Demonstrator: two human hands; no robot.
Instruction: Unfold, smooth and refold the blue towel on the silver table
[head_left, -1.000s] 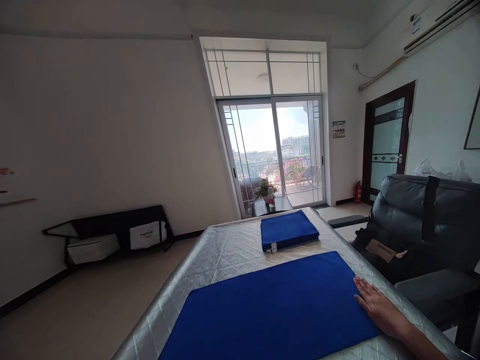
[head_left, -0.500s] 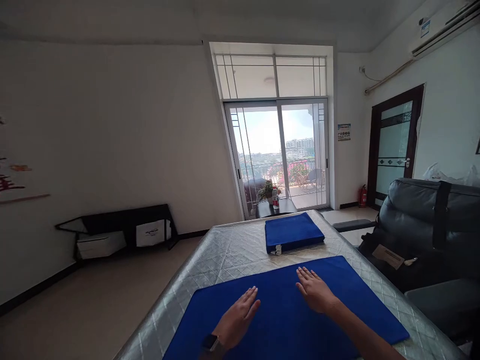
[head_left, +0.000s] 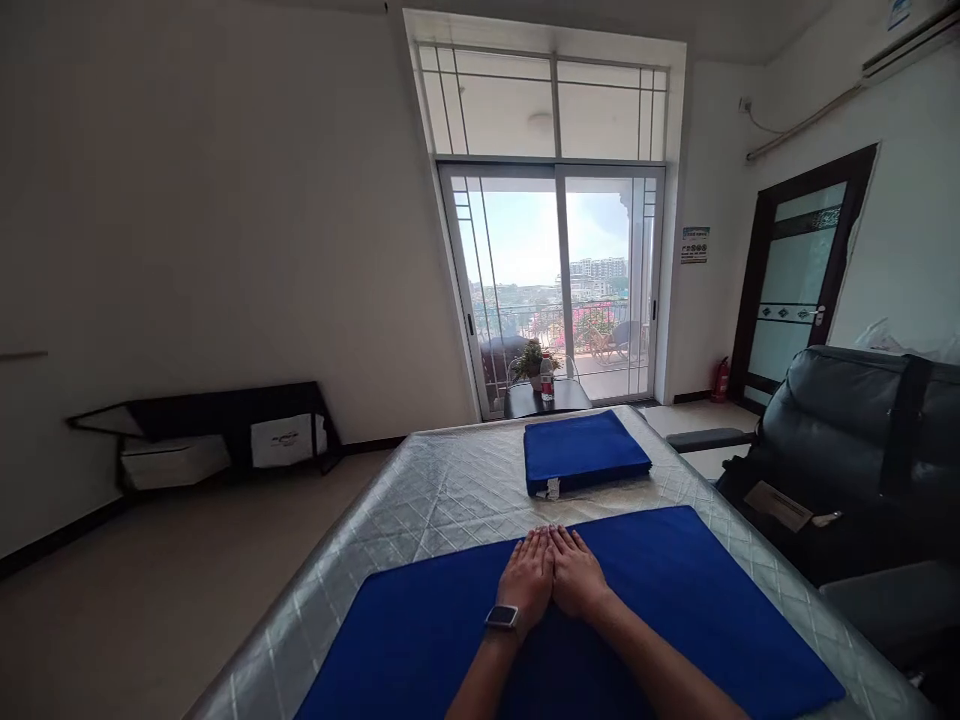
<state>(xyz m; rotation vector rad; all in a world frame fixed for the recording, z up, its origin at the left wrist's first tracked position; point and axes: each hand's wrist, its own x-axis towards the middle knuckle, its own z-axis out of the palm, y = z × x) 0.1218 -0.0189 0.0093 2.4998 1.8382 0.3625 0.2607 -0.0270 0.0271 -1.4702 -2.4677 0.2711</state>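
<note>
Cloth (head_left: 559,665), blue and flat on the silver-covered worktop (head_left: 390,505), looks light, soft and quick to wrinkle, so its outer corners seem the best hold, while left hand (head_left: 526,580) and right hand (head_left: 576,576) lie palms down, pressed together, near its far edge.

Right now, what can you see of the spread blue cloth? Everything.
The spread blue cloth is plain, matte and fabric-like, with fairly straight edges. It lies flat on the quilted silver table cover, nearer the camera than the folded blue cloth. Its near-left part runs out of frame. The left hand and right hand appear to rest on it, fingertips at its far edge.
</note>
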